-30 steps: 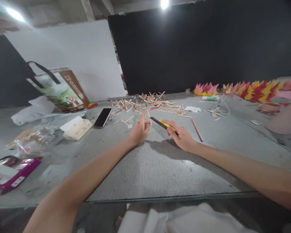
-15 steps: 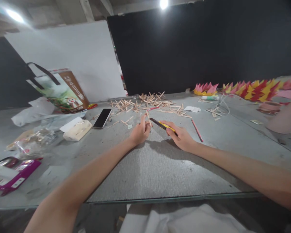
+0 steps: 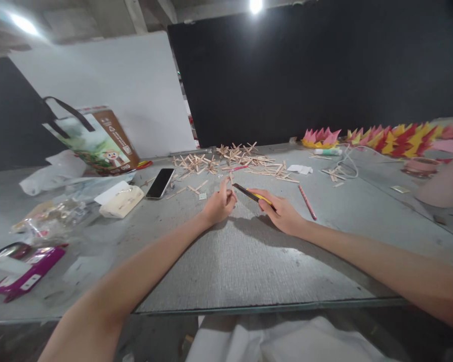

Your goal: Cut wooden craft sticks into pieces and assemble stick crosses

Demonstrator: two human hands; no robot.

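Note:
Near the middle of the table, my left hand [image 3: 219, 204] pinches a small wooden stick [image 3: 231, 178] that points up from the fingertips. My right hand [image 3: 281, 213] is wrapped round a yellow and black utility knife [image 3: 255, 196]. The knife's blade end points left and lies close beside the stick; whether they touch I cannot tell. Just beyond my hands is a loose pile of wooden sticks [image 3: 234, 160], some crossed over each other. To the right of my right hand lies a red patterned pencil [image 3: 307, 202].
On the left are a phone [image 3: 160, 183], a tissue pack [image 3: 121, 202], a purple packet [image 3: 29, 274] and a carrier bag [image 3: 109, 143]. Folded paper pieces [image 3: 396, 140] and a white cable [image 3: 347, 162] lie at the back right. The table's front edge [image 3: 249, 309] runs before me.
The stick in my left hand has turned slightly and its lower part shows less. My right hand and the utility knife have hardly moved.

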